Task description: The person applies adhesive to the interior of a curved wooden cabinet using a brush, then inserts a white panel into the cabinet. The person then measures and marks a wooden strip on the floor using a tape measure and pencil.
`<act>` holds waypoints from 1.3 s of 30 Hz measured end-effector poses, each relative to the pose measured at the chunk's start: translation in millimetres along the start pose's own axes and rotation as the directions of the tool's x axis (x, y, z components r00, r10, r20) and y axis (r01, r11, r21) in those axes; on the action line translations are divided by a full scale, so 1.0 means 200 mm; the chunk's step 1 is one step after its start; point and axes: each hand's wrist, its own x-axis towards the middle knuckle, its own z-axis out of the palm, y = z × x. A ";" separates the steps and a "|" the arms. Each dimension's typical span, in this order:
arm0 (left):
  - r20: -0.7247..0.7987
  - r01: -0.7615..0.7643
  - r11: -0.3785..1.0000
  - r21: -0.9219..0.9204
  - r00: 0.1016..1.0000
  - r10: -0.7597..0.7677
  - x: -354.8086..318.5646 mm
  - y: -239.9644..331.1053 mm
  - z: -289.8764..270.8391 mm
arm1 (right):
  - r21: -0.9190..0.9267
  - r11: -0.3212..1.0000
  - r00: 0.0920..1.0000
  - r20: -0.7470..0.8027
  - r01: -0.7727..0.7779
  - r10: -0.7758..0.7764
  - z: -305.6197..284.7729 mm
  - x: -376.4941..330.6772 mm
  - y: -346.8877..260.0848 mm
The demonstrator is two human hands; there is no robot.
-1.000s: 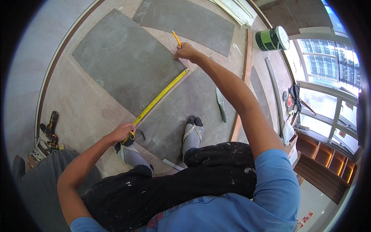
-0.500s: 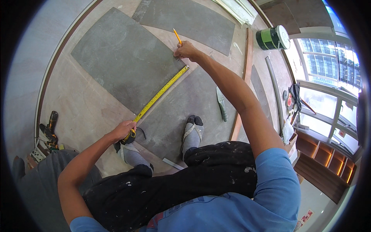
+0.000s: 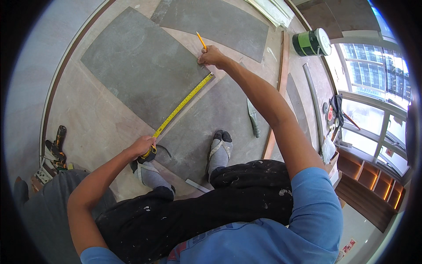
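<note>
My left hand is closed around a black and yellow tape measure beside my left foot. Its yellow blade runs out along the near right edge of a large grey tile, with the hook end by that tile's right corner. A yellow pencil sticks up from my closed right hand, whose fingers rest at the tile's edge just beyond the blade's end. Another grey tile lies under the blade's near side and my right foot.
A green-handled scraper lies near a long wooden strip. Farther right are a metal bar and a dark green bucket. A further tile lies at the back. A cordless drill is at left, near grey cloth.
The tape blade has shifted slightly at its far end, toward the tile, and now bows a little. Both hands stay almost where they were, still holding the tape measure and the pencil.
</note>
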 end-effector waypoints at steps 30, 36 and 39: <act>0.322 0.465 0.842 -0.272 0.869 -0.376 0.17 0.14 -0.14 | -0.324 0.900 0.953 0.171 0.293 -0.248 -0.02 -0.13 -0.03; 0.300 0.486 0.822 -0.296 0.865 -0.403 0.15 0.15 -0.14 | -0.678 0.671 0.954 0.219 0.299 -0.204 -0.08 -0.20 -0.03; 0.301 0.485 0.818 -0.307 0.866 -0.401 0.14 0.17 -0.14 | -0.674 0.694 0.967 0.203 0.254 -0.157 -0.13 -0.22 0.04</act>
